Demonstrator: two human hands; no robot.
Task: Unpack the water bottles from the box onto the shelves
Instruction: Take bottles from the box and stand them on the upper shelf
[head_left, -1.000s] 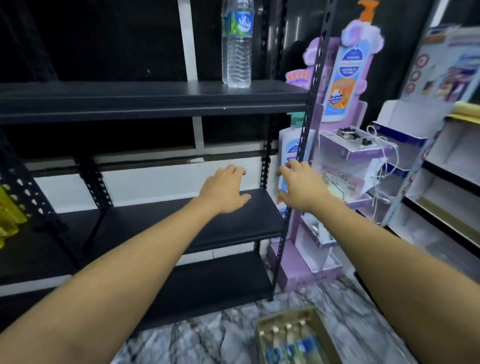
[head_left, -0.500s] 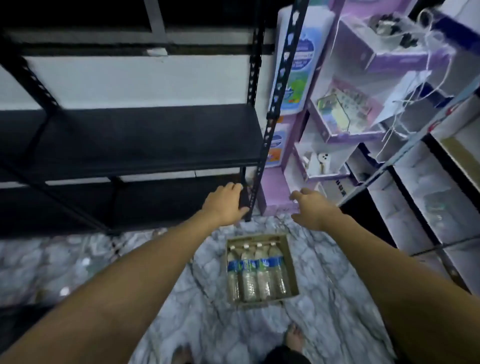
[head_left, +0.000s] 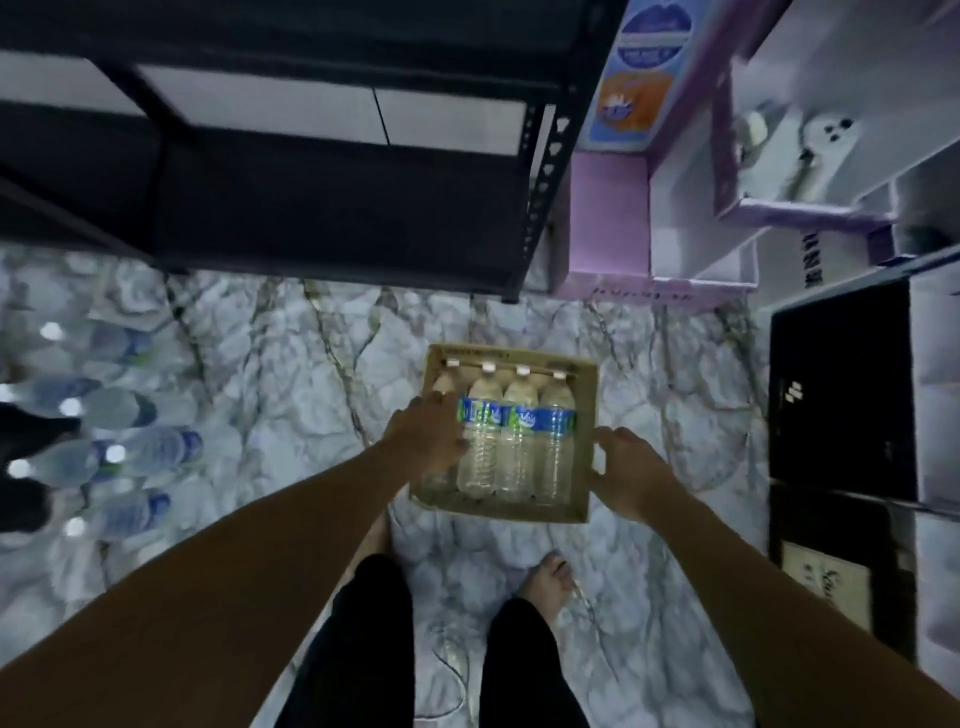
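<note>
A shallow cardboard box (head_left: 498, 512) lies on the marble floor in front of my feet. Several clear water bottles (head_left: 517, 447) with blue labels and white caps lie in it side by side. My left hand (head_left: 423, 436) is down in the box's left side, fingers curled over the leftmost bottle, which it mostly hides. My right hand (head_left: 631, 475) is at the box's right wall, fingers relaxed and touching the cardboard. The black metal shelves (head_left: 337, 208) stand just beyond the box, and their lowest board shows bare.
More water bottles (head_left: 135, 452) stand grouped on the floor at the left. A purple display stand (head_left: 608, 223) sits right of the shelf post. Black boxes (head_left: 841, 395) line the right side. My bare feet (head_left: 548, 577) are close behind the box.
My view has swung down from the shelves to the floor. Both hands dropped from shelf height to the box, the left onto the leftmost bottle, the right to the box's right wall.
</note>
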